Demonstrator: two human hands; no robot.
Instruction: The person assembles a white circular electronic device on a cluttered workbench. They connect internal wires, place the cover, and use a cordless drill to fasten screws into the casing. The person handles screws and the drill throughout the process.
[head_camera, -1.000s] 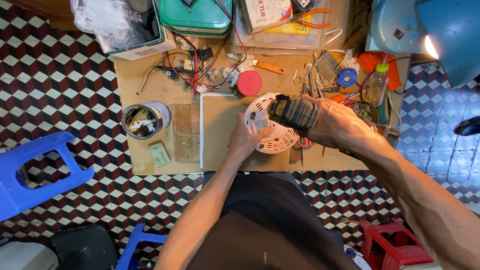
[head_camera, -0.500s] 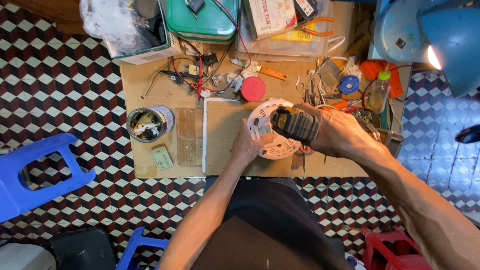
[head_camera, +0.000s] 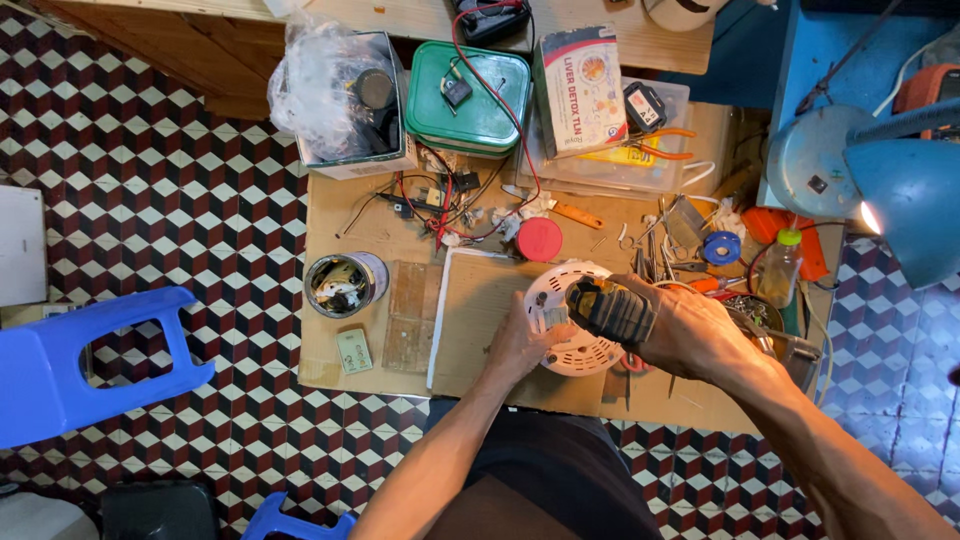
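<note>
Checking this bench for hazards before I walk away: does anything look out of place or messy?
Mostly clutter. Loose red and black wires sprawl tangled across the cardboard-covered table, one red lead trailing over the green tin. Small tools lie scattered beside the white round housing both hands work on. Nothing looks spilled or broken.

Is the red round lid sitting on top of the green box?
No, the red round lid lies on the cardboard worktop, below and apart from the green box.

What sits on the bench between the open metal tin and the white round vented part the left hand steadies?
In the head view, a worn wooden block and bare cardboard sheet lie between the metal tin and white vented part.
</note>
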